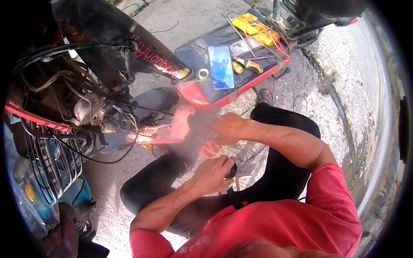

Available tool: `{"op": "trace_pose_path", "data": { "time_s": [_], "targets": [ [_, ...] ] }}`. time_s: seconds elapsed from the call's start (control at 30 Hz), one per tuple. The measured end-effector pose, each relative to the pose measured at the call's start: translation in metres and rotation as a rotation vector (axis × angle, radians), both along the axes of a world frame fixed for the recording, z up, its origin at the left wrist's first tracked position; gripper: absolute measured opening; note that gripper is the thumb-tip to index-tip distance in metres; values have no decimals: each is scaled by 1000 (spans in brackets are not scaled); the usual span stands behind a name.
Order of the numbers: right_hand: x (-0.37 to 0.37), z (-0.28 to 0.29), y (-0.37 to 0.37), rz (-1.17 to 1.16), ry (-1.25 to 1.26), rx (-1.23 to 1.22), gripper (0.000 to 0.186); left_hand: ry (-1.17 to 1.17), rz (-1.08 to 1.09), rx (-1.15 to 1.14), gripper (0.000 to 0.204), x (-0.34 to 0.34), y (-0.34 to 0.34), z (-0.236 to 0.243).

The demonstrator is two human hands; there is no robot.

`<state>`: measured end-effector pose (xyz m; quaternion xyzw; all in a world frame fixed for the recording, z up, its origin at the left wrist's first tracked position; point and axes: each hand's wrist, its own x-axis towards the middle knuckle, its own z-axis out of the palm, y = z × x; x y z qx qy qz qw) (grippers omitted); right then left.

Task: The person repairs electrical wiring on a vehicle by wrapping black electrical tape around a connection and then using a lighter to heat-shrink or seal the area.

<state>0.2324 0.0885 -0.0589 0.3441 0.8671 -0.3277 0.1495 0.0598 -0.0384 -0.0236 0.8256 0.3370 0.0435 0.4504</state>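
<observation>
My left hand [211, 175] curls its fingers around a black rounded thing [232, 170], of which only the end shows. Farther out, my right hand [230, 129] is closed on a dark, blurred thing [200, 123] whose kind I cannot make out. That dark thing is right beside the curved end of a red plastic panel [174, 131]; whether they touch I cannot tell. A greyish haze surrounds it and drifts toward my knee. Between my hands hangs a loop of orange-red cord [211, 149].
A two-wheeler's black frame tube [146, 49], loose cables and a metal basket [56, 161] fill the left. On its red-edged footboard [254, 84] are a phone [221, 67], a yellow multimeter [254, 28] with leads and a wooden-handled tool [250, 65]. A teal container [79, 189] stands lower left.
</observation>
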Motion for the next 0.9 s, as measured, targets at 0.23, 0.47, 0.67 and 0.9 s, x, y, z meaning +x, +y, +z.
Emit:
{"op": "trace_pose_path", "data": {
  "time_s": [0.23,0.47,0.67,0.9],
  "targets": [
    [-1,4,1,0,1,11,37,-29,26,30,66,-1,-1,-3],
    [-3,3,1,-16,25,23,35,-10,31,19,65,0,0,-5],
    [-2,8,1,-10,21,15,36,2,29,14,64,1,2,-2],
    [-3,10,4,45,-41,26,38,-3,33,18,63,1,1,-5]
  ]
}}
